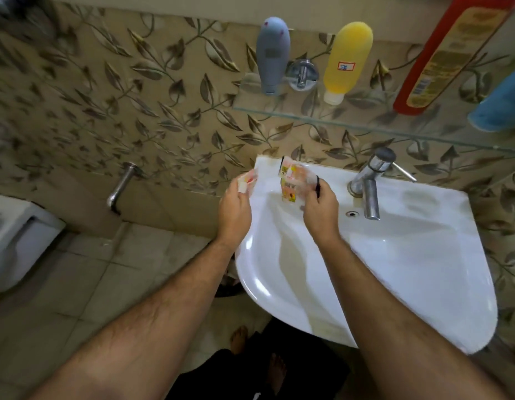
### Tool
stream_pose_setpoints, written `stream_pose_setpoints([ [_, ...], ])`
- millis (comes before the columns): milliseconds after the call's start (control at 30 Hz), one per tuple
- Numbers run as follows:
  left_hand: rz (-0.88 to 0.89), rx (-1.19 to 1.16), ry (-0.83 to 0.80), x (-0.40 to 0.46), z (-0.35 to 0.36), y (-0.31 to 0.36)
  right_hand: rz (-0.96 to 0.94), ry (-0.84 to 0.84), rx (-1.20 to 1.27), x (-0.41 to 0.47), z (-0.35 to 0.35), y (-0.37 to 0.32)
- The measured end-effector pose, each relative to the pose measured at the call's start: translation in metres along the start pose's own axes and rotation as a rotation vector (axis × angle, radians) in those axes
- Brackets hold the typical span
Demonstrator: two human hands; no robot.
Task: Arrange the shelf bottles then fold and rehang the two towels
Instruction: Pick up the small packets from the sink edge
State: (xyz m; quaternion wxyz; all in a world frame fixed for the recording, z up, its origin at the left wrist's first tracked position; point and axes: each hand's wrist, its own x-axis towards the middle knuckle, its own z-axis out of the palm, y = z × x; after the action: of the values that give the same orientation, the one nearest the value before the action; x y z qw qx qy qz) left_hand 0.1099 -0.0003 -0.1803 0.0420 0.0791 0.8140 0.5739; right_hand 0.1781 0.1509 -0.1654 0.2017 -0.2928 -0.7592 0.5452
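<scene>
A person stands at a white sink, seen from above, both bare forearms reaching forward over the basin. The right hand curls its fingers round a clear bottle with a bright orange and yellow label, held tilted over the far left part of the sink. The left hand pinches a small pale item at its fingertips, just left of the bottle; it is too blurred to identify.

On the wall beyond, a glass shelf carries four bottles standing in a row: a grey bottle at the left, a yellow bottle beside it, then a tall red bottle and a blue bottle at the far right edge. A chrome tap sits at the sink's far side. No towels are in view.

This looks like the bottle-arranging step. The next move probably calls for lifting the clear bottle up to the shelf and standing it upright in a gap without knocking its neighbours.
</scene>
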Motion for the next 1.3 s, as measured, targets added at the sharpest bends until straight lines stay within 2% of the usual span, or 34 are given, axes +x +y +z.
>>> stream_pose_setpoints([
  [100, -0.128, -0.175, 0.097, -0.012, -0.025, 0.009, 0.072, -0.034, 0.236, -0.019, 0.017, -0.017],
  [200, -0.190, -0.208, 0.149, -0.018, -0.055, -0.002, 0.090, -0.089, 0.311, -0.037, 0.042, -0.033],
  [367, -0.266, -0.263, 0.240, -0.023, -0.105, -0.054, 0.086, -0.170, 0.278, -0.061, 0.098, -0.049],
  [533, -0.418, -0.336, 0.255, -0.015, -0.155, -0.113, 0.183, -0.238, 0.217, -0.080, 0.165, -0.039],
  [633, -0.493, -0.372, 0.236, 0.000, -0.184, -0.145, 0.232, -0.220, 0.167, -0.090, 0.209, -0.021],
  [900, -0.678, -0.327, 0.138, 0.032, -0.223, -0.240, 0.520, -0.026, 0.048, -0.109, 0.290, 0.064],
  [1067, -0.712, -0.196, 0.071, 0.030, -0.199, -0.299, 0.696, 0.046, -0.057, -0.108, 0.310, 0.134],
  [1300, -0.685, -0.083, -0.051, 0.029, -0.149, -0.403, 0.806, 0.016, -0.044, -0.099, 0.331, 0.256],
])
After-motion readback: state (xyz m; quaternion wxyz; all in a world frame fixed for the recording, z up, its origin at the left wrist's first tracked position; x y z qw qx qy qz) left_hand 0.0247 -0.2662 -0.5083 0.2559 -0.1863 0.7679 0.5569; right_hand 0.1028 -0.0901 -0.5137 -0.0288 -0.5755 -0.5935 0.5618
